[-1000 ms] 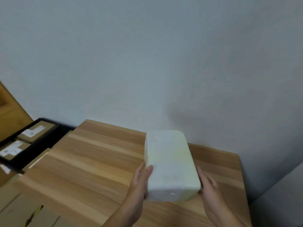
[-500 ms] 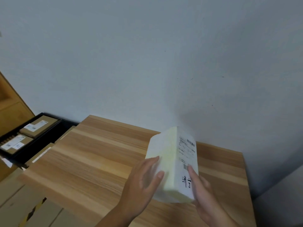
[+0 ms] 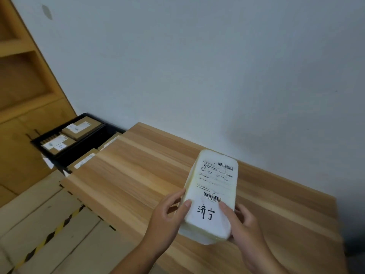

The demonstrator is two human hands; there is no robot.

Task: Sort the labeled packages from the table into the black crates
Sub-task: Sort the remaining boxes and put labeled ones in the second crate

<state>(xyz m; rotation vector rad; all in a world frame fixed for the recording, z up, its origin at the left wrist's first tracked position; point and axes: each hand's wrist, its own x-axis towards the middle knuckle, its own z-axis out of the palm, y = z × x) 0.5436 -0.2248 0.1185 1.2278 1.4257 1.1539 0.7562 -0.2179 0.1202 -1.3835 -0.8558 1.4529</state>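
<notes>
A white foam-wrapped package (image 3: 214,186) is held above the wooden table (image 3: 128,171), label side up, showing barcodes and handwritten black characters. My left hand (image 3: 167,216) grips its near left edge with the thumb on the label. My right hand (image 3: 243,224) grips the near right edge, thumb also on top. Black crates (image 3: 59,139) stand on the floor at the left, beyond the table's end, holding brown labeled boxes (image 3: 81,127).
A white wall runs behind the table. Wooden shelving (image 3: 21,76) stands at the far left. Flattened cardboard (image 3: 49,224) with a black-yellow stripe covers the floor at lower left. More labeled boxes (image 3: 85,161) lie between crate and table edge.
The package has been turned over from its blank side to label up. Both hands shifted to grip its near end. The view swung left, showing more of the crates and shelving.
</notes>
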